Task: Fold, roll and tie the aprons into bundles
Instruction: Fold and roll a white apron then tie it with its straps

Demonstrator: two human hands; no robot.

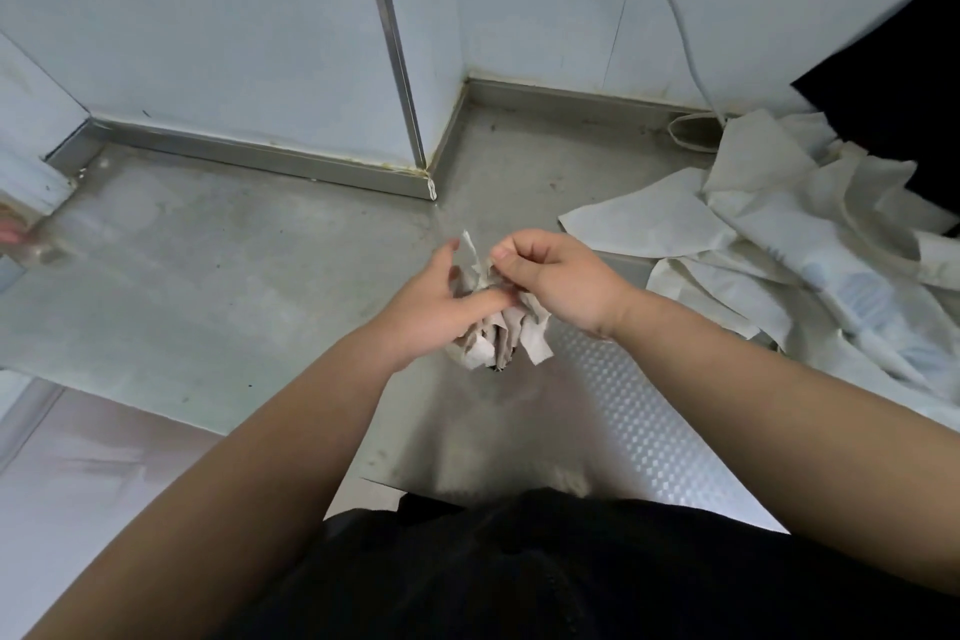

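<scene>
Off-white rolled fabric apron bundle (498, 343) sits clasped in my left grip (431, 307) over the grey steel surface (260, 276); my right grip (550, 276) pinches its thin strap (474, 259), which I should draw snug before knotting.

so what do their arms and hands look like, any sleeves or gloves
No gloves: the left hand and right hand are bare, and no rings, watch or bands show. The left forearm and right forearm are bare too, with no sleeve in view. The only clothing that shows is a black garment at the bottom of the view.
</scene>
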